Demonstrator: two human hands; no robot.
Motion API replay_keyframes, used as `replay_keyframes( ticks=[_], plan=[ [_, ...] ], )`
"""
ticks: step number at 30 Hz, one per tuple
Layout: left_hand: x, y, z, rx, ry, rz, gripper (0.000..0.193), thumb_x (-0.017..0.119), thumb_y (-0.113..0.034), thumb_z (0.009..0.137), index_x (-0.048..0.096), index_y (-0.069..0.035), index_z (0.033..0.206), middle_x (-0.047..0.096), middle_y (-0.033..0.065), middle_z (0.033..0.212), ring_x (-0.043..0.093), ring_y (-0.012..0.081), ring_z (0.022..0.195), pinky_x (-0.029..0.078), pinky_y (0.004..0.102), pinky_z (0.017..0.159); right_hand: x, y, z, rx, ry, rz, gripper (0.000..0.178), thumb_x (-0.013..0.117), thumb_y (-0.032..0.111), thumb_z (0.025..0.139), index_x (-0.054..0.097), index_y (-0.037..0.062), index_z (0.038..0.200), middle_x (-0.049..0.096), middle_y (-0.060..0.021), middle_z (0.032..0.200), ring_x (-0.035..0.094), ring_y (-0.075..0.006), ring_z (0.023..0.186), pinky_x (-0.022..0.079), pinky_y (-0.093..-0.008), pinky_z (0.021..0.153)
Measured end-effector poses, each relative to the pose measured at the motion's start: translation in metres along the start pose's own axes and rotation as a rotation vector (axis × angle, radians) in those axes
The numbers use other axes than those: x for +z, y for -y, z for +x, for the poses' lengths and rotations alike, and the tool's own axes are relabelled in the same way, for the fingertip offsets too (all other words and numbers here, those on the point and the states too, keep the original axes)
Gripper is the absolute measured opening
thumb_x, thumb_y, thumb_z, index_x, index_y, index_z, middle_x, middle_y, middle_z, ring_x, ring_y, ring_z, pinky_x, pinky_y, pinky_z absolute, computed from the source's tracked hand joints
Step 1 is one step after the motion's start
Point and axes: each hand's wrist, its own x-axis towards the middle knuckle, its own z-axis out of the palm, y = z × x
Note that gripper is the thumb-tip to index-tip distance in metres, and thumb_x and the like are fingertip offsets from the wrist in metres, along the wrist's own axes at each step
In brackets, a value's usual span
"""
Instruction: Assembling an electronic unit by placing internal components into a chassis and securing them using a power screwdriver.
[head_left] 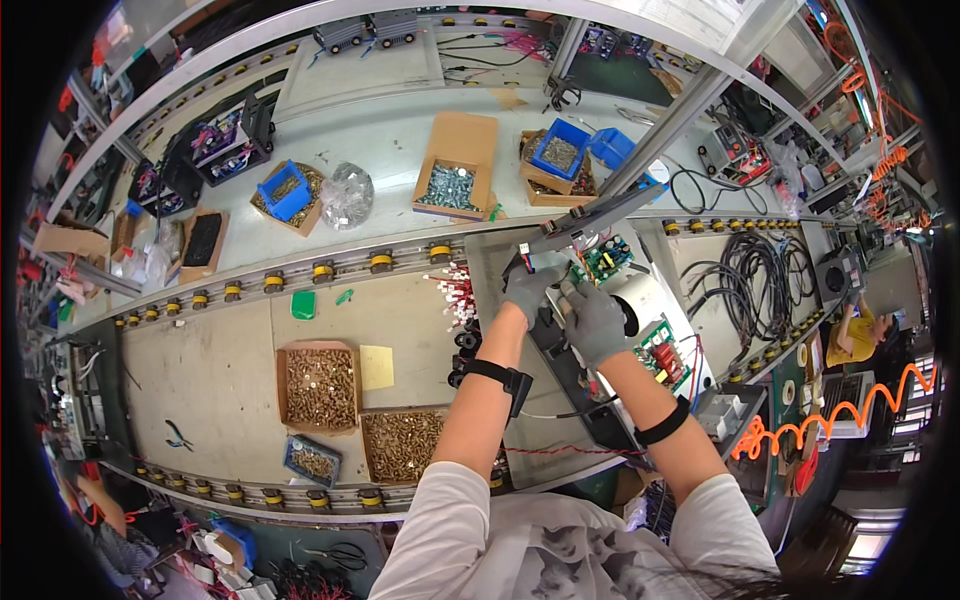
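Left hand (528, 288) fingers pinch a small white connector (525, 251); right hand (592, 322) fingers curl on the black frame (560, 350). Square brown screw boxes (320, 387) sit on the table (200, 370) left, blue bins (558, 150) behind.

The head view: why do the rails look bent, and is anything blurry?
Head view: the fisheye lens bows the roller rail toward the black rim; light is even, shadows soft; both gloved hands, left and right, look sharp, while things near the rim smear.

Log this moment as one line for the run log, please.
left hand: gloved, on wire connector | right hand: gloved, on black panel | nearby: green circuit board, boxes of screws
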Motion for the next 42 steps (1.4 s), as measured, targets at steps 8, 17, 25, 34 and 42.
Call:
replay_keyframes(
  ticks=[8,17,25,34,42],
  plan=[
    [0.016,-0.016,-0.025,0.044,0.067,-0.301,0.028,0.066,-0.014,0.078,0.062,-0.003,0.104,0.064,0.0056,0.085,0.059,0.0130,0.066,0.042,0.0247,0.047,-0.009,0.000,-0.001,0.031,-0.065,-0.082,0.024,0.057,0.019,0.074,0.060,0.0058,0.093,0.057,-0.0105,0.090,0.061,-0.0295,0.076,0.050,-0.0432,0.060],
    [0.008,-0.008,-0.017,0.009,0.047,-0.220,0.029,0.067,-0.019,0.080,0.062,-0.005,0.105,0.064,0.0052,0.088,0.059,0.0148,0.071,0.047,0.0303,0.058,-0.023,0.015,0.020,-0.069,0.146,-0.305,0.027,0.055,0.021,0.076,0.061,0.0029,0.094,0.060,-0.0103,0.087,0.062,-0.0278,0.078,0.051,-0.0395,0.064],
    [0.022,-0.035,-0.047,-0.124,-0.084,-0.317,0.027,0.064,-0.019,0.082,0.061,-0.004,0.105,0.064,0.0063,0.089,0.059,0.0143,0.073,0.048,0.0306,0.061,-0.018,0.029,-0.009,0.116,0.126,-0.243,0.048,0.052,0.025,0.082,0.045,0.0033,0.123,0.055,-0.0107,0.107,0.059,-0.0326,0.088,0.050,-0.0434,0.071],
    [-0.004,0.019,-0.042,0.412,-0.300,0.250,0.040,0.062,-0.033,0.084,0.054,-0.004,0.110,0.057,0.0072,0.091,0.053,0.0139,0.078,0.043,0.0276,0.068,-0.019,0.011,-0.012,0.100,0.064,-0.072,0.044,0.051,0.025,0.081,0.050,0.0089,0.123,0.056,-0.0132,0.105,0.059,-0.0322,0.088,0.048,-0.0456,0.068],
    [-0.025,0.074,-0.044,0.614,-0.203,0.090,0.029,0.041,-0.027,0.095,0.048,-0.006,0.114,0.052,0.0154,0.105,0.051,0.0264,0.098,0.039,0.0332,0.087,-0.027,0.012,0.011,0.116,-0.043,-0.147,0.033,0.054,0.016,0.078,0.059,0.0179,0.111,0.060,-0.0088,0.096,0.062,-0.0295,0.073,0.050,-0.0419,0.058]
  ],
)
